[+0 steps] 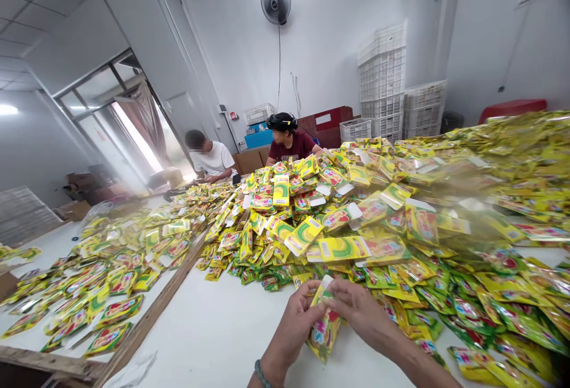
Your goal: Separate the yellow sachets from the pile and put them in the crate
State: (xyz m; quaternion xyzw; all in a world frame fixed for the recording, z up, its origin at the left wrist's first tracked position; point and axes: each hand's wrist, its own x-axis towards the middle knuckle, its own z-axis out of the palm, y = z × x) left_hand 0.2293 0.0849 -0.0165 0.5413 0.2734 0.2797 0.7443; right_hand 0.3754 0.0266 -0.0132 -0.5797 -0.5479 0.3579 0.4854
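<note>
Low in the middle of the head view, my left hand [291, 328] grips a small yellow carton [324, 336] with red fruit and white lettering printed on it. My right hand [363, 311] pinches the same carton near its upper end, where a white flap shows. The carton is tilted, and my fingers hide part of it; what is inside cannot be seen. Just beyond my hands rises a heap of similar yellow cartons [345, 249], many with white flaps sticking out. Shiny green and yellow packets [472, 311] lie loose beside my right forearm.
A wooden strip [155, 296] divides the white tabletop [200, 331]. More cartons [120, 278] spread over the left section. Across the table sit two people, one in a white shirt [216, 159], one in a dark red shirt [296, 145]. White crates [383, 79] stand stacked by the wall.
</note>
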